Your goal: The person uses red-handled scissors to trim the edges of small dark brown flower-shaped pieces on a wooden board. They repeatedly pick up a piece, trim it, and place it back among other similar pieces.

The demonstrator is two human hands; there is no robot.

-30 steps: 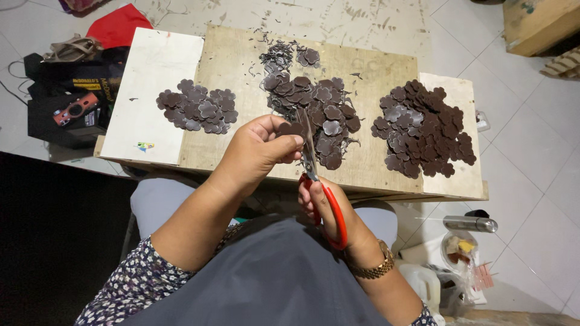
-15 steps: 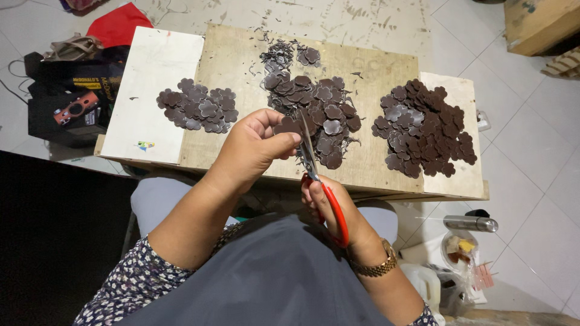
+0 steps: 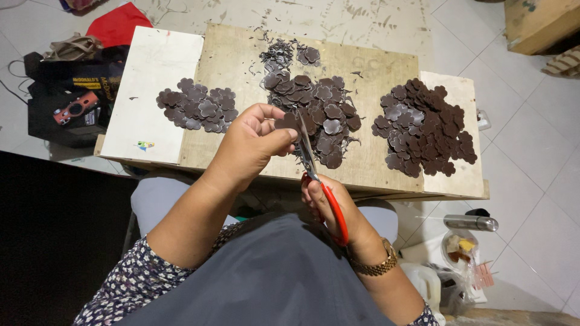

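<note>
Little has changed since the earlier frame: the left hand (image 3: 251, 145) still pinches a dark flower-shaped piece (image 3: 287, 122) over the wooden board (image 3: 229, 66), and the right hand (image 3: 329, 205) stays closed around the red-handled scissors (image 3: 317, 175), blades nearly shut at the piece's edge. Its fingers hide the handle loops. A black bag (image 3: 66, 96) with yellow lettering lies left.
</note>
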